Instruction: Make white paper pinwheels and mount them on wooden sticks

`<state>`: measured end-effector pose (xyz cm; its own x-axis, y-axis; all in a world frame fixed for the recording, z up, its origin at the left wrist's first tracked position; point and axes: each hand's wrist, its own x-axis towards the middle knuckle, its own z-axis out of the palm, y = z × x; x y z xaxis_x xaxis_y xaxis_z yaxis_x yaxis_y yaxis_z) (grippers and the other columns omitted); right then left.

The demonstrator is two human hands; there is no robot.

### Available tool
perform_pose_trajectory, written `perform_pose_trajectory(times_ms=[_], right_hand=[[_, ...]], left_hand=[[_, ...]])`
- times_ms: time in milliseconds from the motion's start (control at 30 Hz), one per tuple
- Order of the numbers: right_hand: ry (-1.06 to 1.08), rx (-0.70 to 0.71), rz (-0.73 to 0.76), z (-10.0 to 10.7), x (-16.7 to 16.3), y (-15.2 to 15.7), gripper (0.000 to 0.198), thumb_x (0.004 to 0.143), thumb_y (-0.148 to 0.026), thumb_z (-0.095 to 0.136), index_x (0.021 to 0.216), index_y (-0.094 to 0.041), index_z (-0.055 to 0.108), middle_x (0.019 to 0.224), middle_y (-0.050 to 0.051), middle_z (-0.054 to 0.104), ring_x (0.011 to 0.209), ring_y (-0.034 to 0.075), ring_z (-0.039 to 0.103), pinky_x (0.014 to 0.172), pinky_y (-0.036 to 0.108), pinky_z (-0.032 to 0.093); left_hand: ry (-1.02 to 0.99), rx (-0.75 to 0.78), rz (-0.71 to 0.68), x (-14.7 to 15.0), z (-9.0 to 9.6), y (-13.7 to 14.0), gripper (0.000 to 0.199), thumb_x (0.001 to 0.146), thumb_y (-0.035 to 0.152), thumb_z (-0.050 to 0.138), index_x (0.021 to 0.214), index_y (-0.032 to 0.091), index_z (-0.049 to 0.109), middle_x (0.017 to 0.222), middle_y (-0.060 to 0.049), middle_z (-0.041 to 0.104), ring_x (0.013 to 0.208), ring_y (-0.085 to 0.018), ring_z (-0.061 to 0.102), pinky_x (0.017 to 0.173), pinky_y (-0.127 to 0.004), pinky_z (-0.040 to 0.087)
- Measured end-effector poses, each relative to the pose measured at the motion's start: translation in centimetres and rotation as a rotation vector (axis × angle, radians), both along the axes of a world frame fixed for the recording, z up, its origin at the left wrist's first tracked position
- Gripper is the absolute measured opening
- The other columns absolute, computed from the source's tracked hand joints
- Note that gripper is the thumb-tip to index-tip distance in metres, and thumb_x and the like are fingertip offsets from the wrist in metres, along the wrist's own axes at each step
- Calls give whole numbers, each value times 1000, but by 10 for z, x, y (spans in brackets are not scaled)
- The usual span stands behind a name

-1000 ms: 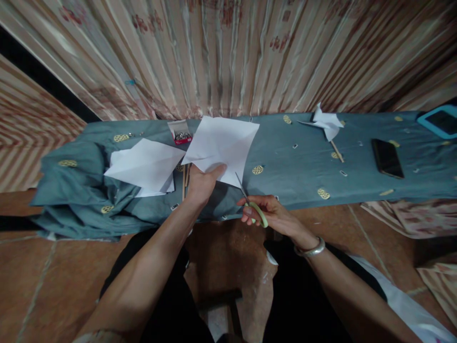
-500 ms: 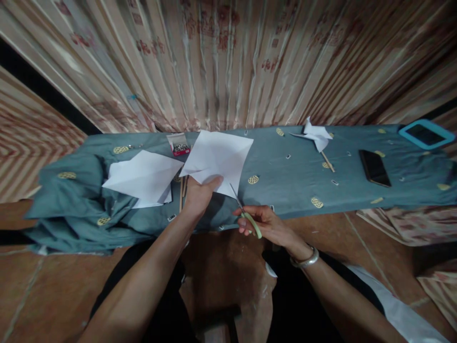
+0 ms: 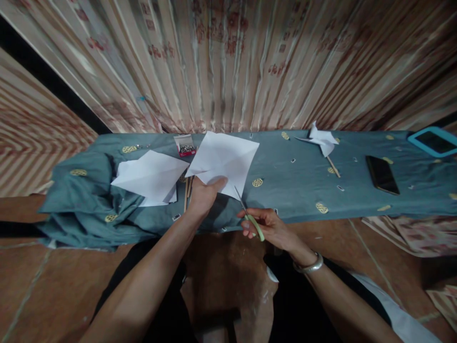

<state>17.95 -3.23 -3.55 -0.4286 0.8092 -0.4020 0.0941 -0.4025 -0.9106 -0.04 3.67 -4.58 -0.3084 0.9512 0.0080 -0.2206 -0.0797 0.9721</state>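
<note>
My left hand (image 3: 205, 193) pinches the near edge of a square white sheet of paper (image 3: 228, 157), thumb on top and fingers hidden underneath. Creases run across the sheet, and its near-left edge bends up. In my right hand (image 3: 266, 224) are scissors (image 3: 254, 223) with pale green handles, their blades at the sheet's near corner. Left of the sheet lies a stack of white paper (image 3: 150, 176), with thin wooden sticks (image 3: 187, 193) between the two. A paper pinwheel (image 3: 323, 140) on a stick rests farther right.
A small open box of metal pins (image 3: 186, 146) stands behind the papers. To the right lie a black phone (image 3: 382, 175) and a blue-framed tablet (image 3: 435, 142). Green patterned cloth (image 3: 293, 190) covers the bench, bunched at the left. A pleated curtain (image 3: 228, 71) hangs behind.
The whole scene has shifted slightly right as the camera turned. Both hands keep their grips, and the scissors stay at the paper's near corner with little visible movement.
</note>
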Motion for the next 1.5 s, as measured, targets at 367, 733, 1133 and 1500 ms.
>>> perform_pose_trajectory(times_ms=[367,733,1133,1500], right_hand=[[-22,-36,-18,1,-1,0,48,62,-48,80,94,-16,67,61,-3,64,52,8,58,51,20,48],[-22,19,-15,-4,1,0,47,66,-50,78,97,-16,68,65,-2,65,55,8,59,53,19,48],[-1,-11,-42,-7,0,1,47,62,-47,81,95,-17,69,62,-2,65,53,8,59,51,19,49],[-16,13,-51,-7,0,1,48,63,-49,79,98,-17,70,60,-3,64,51,7,56,48,18,46]], left_hand=[[27,-18,2,-1,-1,0,53,54,21,80,105,16,66,98,-9,72,90,-25,68,86,-38,52],[83,-4,-22,0,-1,-1,51,54,23,79,104,17,66,97,-8,72,87,-24,67,83,-36,53],[80,9,-32,0,-3,-2,49,54,21,78,101,17,66,100,-8,71,90,-23,66,85,-34,52],[86,-37,-59,3,-2,-6,52,53,26,79,102,17,64,99,-9,71,89,-25,66,86,-38,52]])
